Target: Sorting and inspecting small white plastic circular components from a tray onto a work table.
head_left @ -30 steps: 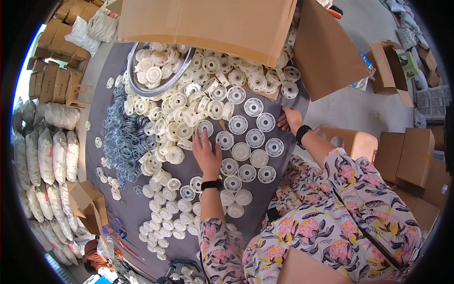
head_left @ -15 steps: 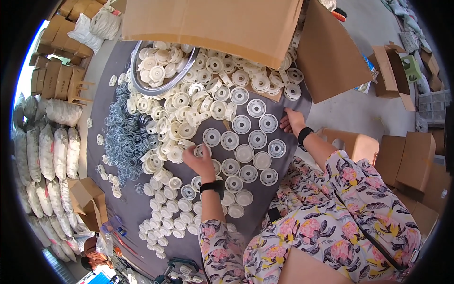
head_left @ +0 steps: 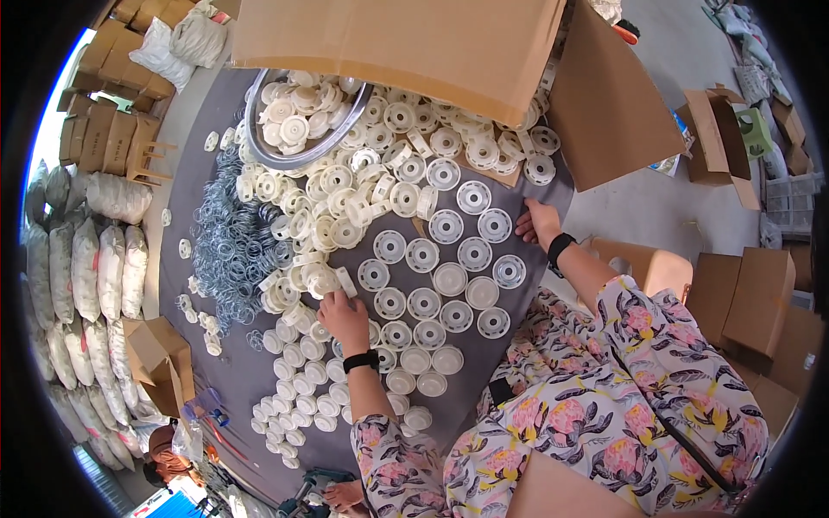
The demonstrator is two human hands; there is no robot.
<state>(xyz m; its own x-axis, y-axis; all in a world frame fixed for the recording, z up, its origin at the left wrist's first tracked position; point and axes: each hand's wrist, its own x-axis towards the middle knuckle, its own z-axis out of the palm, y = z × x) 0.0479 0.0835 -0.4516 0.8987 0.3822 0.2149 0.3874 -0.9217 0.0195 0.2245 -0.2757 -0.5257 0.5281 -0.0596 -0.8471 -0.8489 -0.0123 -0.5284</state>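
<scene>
Left hand (head_left: 344,325) at cream wheels (head_left: 322,281), hold unclear.

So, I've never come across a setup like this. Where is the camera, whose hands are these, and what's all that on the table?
There is no robot here: the bare hands belong to the person wearing the camera. It is the left one of two wide fisheye cameras on the head, looking down, so straight edges bend near the rim.

On the grey-covered table lie a heap of cream plastic parts, a tangle of bluish wire rings, spread-out white discs and a metal-rimmed bowl full of similar parts.

The left hand is at the heap's lower edge, beside a pale ring; whether it grips it is unclear. The right hand is by the table's right edge, with nothing visibly held.
</scene>
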